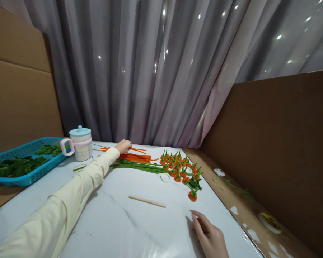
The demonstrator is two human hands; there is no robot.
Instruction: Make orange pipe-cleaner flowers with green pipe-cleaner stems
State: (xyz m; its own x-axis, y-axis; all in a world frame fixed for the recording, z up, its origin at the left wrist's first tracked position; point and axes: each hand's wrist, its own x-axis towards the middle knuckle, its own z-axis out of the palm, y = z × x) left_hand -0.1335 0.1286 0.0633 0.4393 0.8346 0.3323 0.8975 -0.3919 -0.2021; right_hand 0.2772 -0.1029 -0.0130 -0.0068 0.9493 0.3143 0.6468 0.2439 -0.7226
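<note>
My left hand (123,146) reaches to the back of the table, fingers curled down among loose orange pipe cleaners (140,150). Its fingertips are hidden, so what they grip cannot be made out. In front of it lie a bundle of orange pipe cleaners (136,157) and a row of green pipe cleaners (142,166). At the lower right, my right hand (210,233) rests by the table edge, thumb and index tips together with nothing visible in them. Nearest to it is a small orange pipe-cleaner pumpkin (192,196) with a green stem. Several similar pumpkins (177,177) stand beyond.
A wooden stick (147,201) lies mid-table. A white ring (165,177) is beside the pumpkins. On the left stand a lidded cup (82,143) with a pink handle and a blue basket (32,177) of green pieces. A tape roll (269,223) lies on the cardboard at right.
</note>
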